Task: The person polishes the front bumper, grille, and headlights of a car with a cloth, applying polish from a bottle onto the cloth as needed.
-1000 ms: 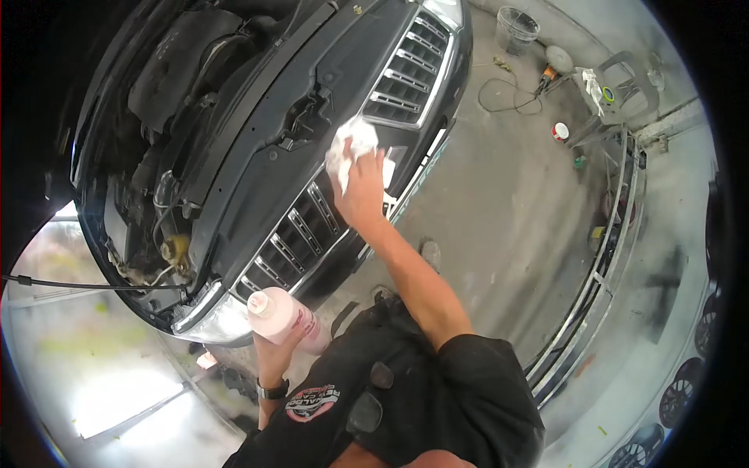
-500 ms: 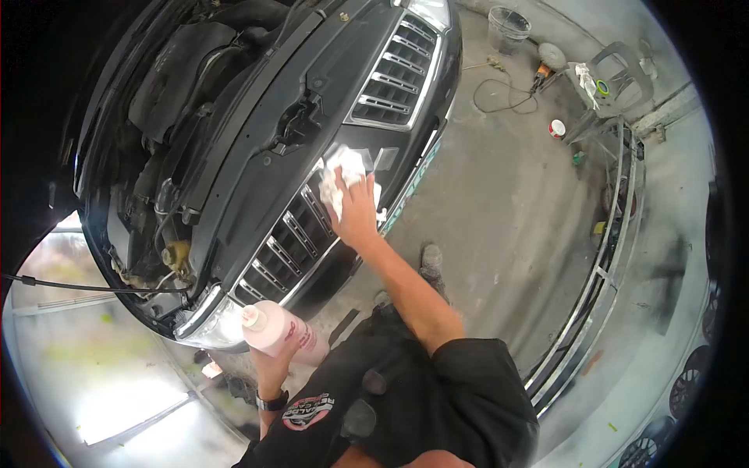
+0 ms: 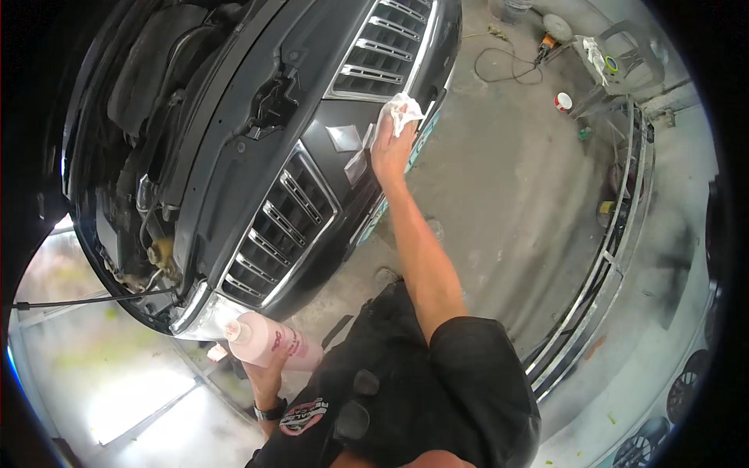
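My left hand (image 3: 268, 376) is wrapped round a pink-white bottle (image 3: 275, 341) at the lower left, with a dark watch on the wrist. My right hand (image 3: 394, 152) presses a crumpled white cloth (image 3: 400, 113) against the black front of a car, at the lower corner of the upper grille (image 3: 382, 47). Beside that hand is the emblem area (image 3: 344, 139) between the two grilles. The lower grille (image 3: 281, 226) has chrome bars and lies between my two hands.
The open engine bay (image 3: 148, 140) fills the upper left. On the right are a metal rack (image 3: 612, 261), a chair (image 3: 632, 58), an orange power tool (image 3: 546, 47) with its cord, a red-and-white can (image 3: 562, 101) and a bucket (image 3: 511, 9). Wheels (image 3: 636, 448) lie at the lower right.
My right hand has moved with the cloth from the emblem area up and right to the upper grille's corner. My left hand still holds the bottle. The view has shifted slightly.
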A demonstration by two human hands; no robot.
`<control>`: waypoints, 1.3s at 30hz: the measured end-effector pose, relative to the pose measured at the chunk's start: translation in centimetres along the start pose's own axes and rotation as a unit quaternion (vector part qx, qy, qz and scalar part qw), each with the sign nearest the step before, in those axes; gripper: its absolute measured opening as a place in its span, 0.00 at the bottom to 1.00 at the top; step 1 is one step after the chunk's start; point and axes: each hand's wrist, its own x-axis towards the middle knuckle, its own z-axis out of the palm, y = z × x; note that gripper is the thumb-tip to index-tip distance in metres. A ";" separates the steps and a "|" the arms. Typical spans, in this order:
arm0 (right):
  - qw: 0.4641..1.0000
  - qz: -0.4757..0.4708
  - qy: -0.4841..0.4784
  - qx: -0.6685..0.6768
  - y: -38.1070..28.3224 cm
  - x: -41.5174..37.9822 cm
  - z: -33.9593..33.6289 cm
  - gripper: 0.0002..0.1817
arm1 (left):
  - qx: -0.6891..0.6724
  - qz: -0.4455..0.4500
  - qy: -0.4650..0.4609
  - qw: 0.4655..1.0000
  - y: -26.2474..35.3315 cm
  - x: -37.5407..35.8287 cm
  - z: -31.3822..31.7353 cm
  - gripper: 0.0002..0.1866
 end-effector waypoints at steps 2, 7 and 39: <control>0.999 0.035 0.015 -0.002 -0.4 -4.5 0.1 0.31 | -0.002 -0.001 0.002 1.000 0.1 -0.5 0.0 0.37; 0.997 -0.017 -0.072 0.014 -0.4 -13.1 -1.8 0.30 | 0.019 0.025 -0.017 0.999 -1.4 0.8 -0.3 0.39; 0.993 -0.066 -0.090 -0.039 -0.8 -4.8 -1.8 0.34 | 0.022 0.028 -0.052 0.998 0.0 2.3 1.3 0.39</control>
